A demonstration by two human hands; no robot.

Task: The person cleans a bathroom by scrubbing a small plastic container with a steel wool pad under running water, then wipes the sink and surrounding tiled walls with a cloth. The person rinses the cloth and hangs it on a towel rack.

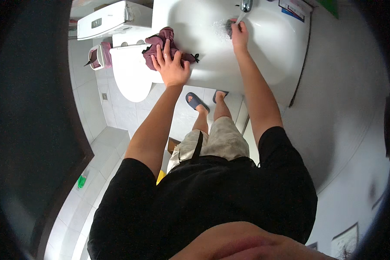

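Your left hand [172, 67] lies spread on the purple cloth [151, 50] atop the worktop [212, 74]; your right hand [240, 37] clamps a dark wad [229, 28] under running water [241, 16], probably light, soft, slippery: grip its middle

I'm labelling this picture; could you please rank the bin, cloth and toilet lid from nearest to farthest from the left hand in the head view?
1. Cloth: under the left hand, touching it.
2. Toilet lid: left of the cloth.
3. Bin: farther left, beyond the lid.
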